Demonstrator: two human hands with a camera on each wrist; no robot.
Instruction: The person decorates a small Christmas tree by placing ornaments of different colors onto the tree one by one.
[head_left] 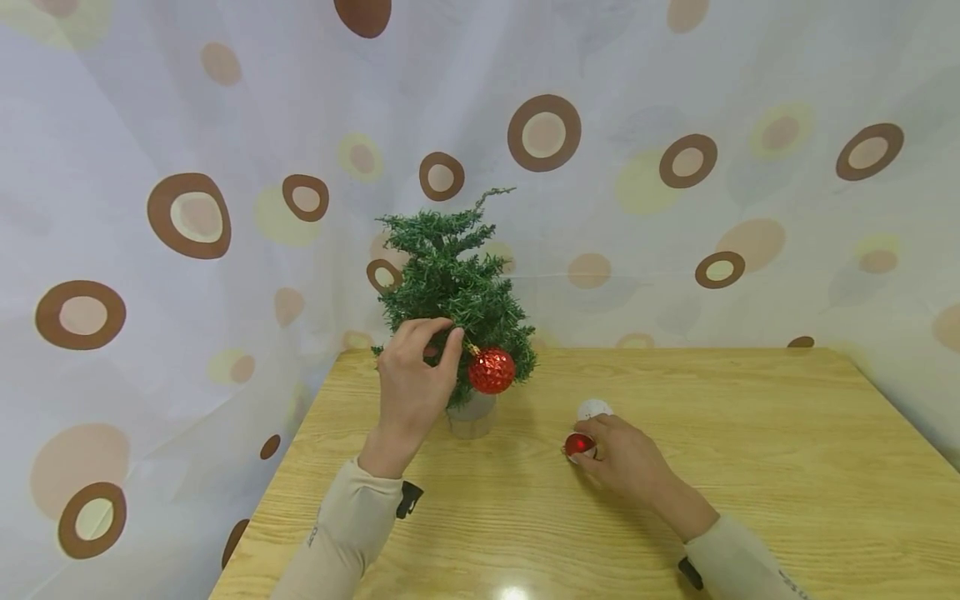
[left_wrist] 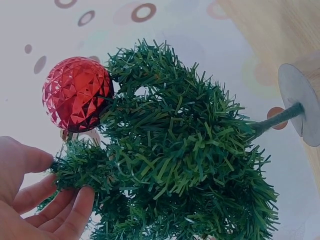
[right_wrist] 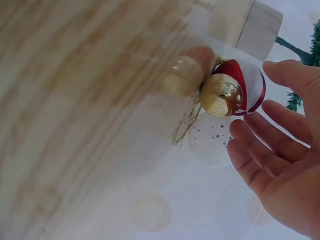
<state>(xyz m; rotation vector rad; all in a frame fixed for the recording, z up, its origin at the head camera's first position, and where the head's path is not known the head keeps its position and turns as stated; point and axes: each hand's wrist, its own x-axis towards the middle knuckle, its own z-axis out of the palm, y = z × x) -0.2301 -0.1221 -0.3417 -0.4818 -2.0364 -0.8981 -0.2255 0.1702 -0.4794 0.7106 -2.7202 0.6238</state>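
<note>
Left wrist: half-curled hand [left_wrist: 30,196] round branch [left_wrist: 82,162]

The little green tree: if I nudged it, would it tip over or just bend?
The tree could well tip under a firm push, since its foliage spreads much wider than its round base. Its wispy tip would probably flex, as it bends sideways. The thin stem suggests the top might wobble.

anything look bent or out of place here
The top twig of the small green tree looks askew: in the head view it bends over to the right instead of pointing straight up. I see nothing spilled or broken.
</note>
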